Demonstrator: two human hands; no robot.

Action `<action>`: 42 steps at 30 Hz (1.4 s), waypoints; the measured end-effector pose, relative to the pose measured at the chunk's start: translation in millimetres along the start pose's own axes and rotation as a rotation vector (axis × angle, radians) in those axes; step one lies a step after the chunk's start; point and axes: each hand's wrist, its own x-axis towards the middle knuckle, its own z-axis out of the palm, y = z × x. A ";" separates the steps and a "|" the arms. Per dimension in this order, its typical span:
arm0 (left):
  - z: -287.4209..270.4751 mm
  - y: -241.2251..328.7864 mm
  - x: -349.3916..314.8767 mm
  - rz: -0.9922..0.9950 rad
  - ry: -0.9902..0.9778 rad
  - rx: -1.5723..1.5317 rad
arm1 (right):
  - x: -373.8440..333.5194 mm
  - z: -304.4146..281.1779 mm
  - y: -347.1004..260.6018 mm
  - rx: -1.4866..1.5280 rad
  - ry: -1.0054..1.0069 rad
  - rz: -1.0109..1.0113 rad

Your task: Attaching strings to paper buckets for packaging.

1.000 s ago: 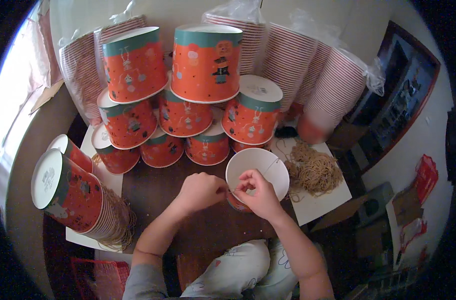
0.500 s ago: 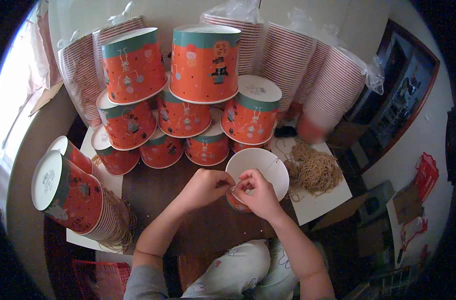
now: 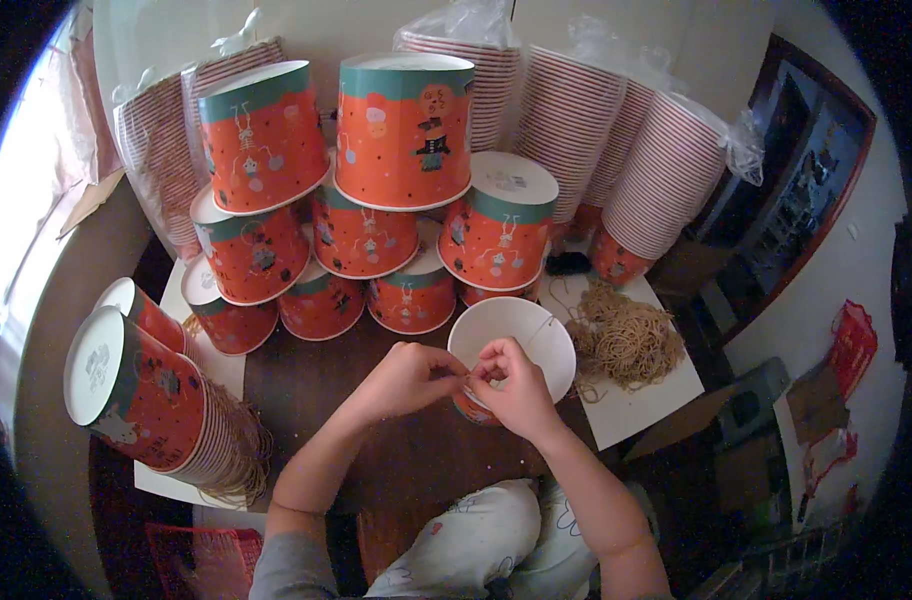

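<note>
An orange paper bucket with a white inside stands upright in front of me, its mouth facing up. At its near left rim my left hand is closed, thumb and fingers pinched together. My right hand is closed in a pinch over the near rim, its fingertips meeting those of the left. What lies between the fingertips is too small to make out. A thin cord shows at the bucket's far right inner wall. To the right, a tangled heap of tan cord lies on a white board.
Upside-down orange buckets form a pyramid behind the work spot. Nested buckets with cords lean at the left. Tall plastic-wrapped bucket stacks line the back. A black object sits behind the cord heap. The dark table lies beneath.
My left fingertips have dropped slightly and come against the right ones. The right hand stays almost in place at the bucket's rim. The whole view has shifted a little.
</note>
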 end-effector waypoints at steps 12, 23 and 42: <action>-3.7 -31.0 9.4 -0.209 -0.217 -0.623 | -0.2 -12.7 -7.5 0.054 -0.088 -0.003; -1.4 -29.0 11.1 -0.287 -0.227 -0.811 | -3.5 -7.4 -12.8 -0.331 0.103 -0.502; 4.4 -27.8 8.7 0.271 -0.083 -0.188 | -0.6 -9.2 -9.0 -0.061 0.113 -0.246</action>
